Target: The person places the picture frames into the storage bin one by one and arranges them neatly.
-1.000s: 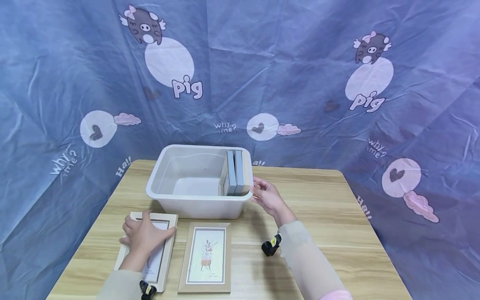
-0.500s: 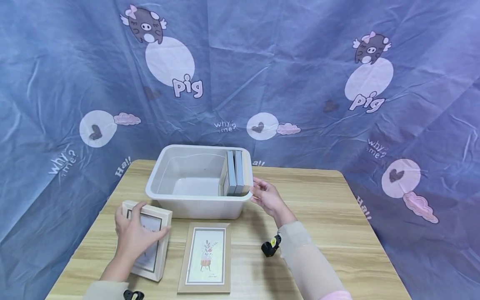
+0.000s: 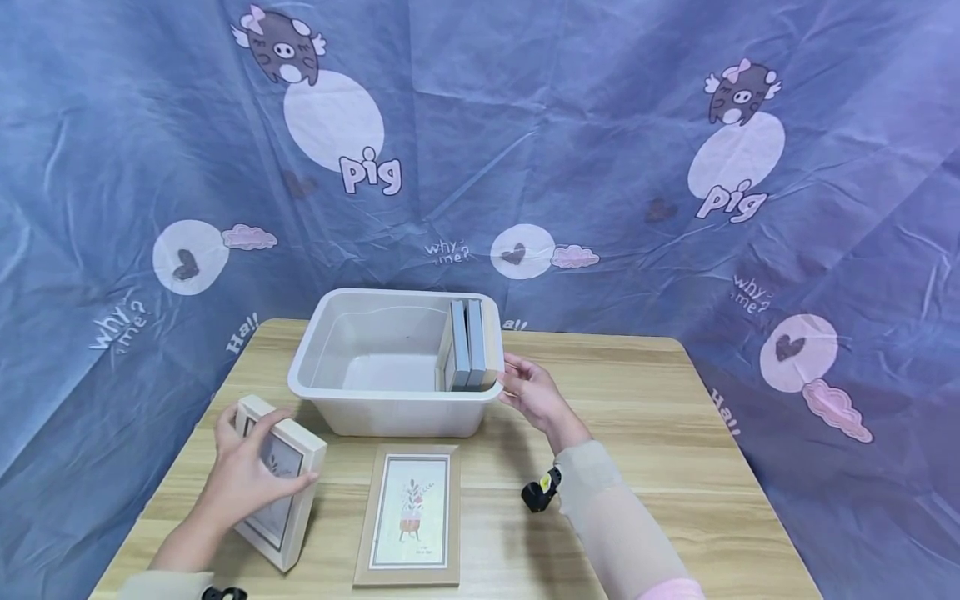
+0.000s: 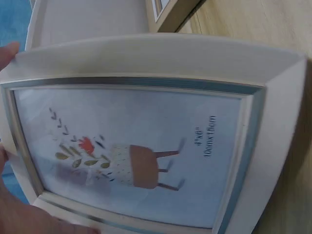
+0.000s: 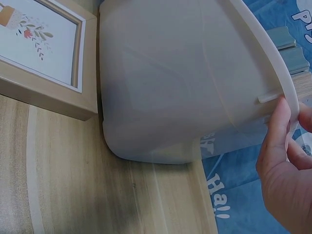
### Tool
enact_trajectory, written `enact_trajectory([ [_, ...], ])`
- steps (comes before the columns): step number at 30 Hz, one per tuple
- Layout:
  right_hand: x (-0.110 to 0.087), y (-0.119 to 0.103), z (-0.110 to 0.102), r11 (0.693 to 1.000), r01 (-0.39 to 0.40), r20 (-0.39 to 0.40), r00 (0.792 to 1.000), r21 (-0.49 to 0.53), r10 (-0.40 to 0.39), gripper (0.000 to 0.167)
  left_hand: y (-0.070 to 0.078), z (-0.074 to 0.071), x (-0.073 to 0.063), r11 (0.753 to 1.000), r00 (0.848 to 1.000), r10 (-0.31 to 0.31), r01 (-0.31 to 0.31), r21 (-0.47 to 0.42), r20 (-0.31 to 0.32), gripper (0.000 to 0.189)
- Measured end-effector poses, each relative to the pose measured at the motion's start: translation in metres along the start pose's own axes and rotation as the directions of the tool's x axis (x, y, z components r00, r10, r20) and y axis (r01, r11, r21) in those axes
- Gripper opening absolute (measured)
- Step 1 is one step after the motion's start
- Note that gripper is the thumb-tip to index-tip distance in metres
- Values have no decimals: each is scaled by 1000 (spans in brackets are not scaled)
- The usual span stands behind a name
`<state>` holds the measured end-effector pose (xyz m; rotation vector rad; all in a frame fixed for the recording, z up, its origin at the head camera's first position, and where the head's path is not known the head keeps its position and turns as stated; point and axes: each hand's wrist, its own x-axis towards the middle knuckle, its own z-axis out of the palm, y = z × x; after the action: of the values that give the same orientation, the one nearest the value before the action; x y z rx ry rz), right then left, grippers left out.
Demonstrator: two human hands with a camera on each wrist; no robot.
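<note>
White frame (image 4: 141, 151) reads "4"x6" 10cmx15cm"; backdrop (image 3: 600, 167) reads "pig", "why me?", "Ha!!". Left hand (image 3: 243, 473), thumb spread, grips tilted frame; right hand (image 3: 536, 398) pinches bin rim (image 3: 397, 394).

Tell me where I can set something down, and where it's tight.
Widest bare patch: on the wooden table, between the right sleeve and the table's right edge. The white bin has room left of its upright frames. Crowded: between bin and flat frame, and around the tilted frame in the left hand.

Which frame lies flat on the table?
The tan frame, in front of the white bin. The cream one tilts in the left hand; the others stand inside the bin.
</note>
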<state>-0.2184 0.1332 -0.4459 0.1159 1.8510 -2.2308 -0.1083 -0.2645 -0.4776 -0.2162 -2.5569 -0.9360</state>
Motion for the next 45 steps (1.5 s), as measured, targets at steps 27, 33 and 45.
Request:
enact_trajectory([
  [27, 2, 0, 2, 1000, 2, -9, 1000, 1, -2, 48, 14, -99, 37, 945, 933, 322, -327, -9, -161, 103],
  [33, 2, 0, 3, 1000, 1, -22, 1000, -4, -1, 48, 25, -124, 63, 913, 892, 408, -404, 65, -194, 105],
  [45, 2, -1, 3, 1000, 0, -9, 1000, -16, 0, 49, 56, -151, 112, 853, 825, 521, -513, 97, -217, 105],
])
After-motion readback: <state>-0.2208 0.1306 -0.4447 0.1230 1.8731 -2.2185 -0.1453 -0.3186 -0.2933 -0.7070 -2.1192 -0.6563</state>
